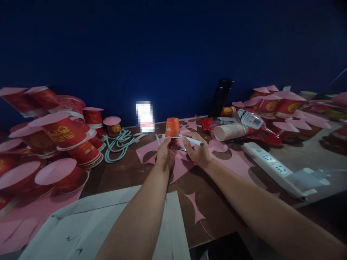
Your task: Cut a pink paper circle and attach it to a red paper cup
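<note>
In the middle of the head view, my left hand (166,153) is closed on the lower edge of a red paper cup (172,127), which is upside down with its rim at the bottom. My right hand (198,150) grips a white pen (192,140) with a dark end; its other end points at the cup's rim. Under both hands lie pink paper sheets (153,148) with round pieces cut out. A small metal blade, perhaps of scissors, shows between the hands, mostly hidden.
Red cups with pink paper tops (65,130) pile up at left, more (271,104) at right. A blue cable (116,148) lies near a lit, blurred screen (145,115). At right are a black bottle (221,97), stacked paper cups (230,131) and a power strip (271,166). White sheets (173,216) lie in front.
</note>
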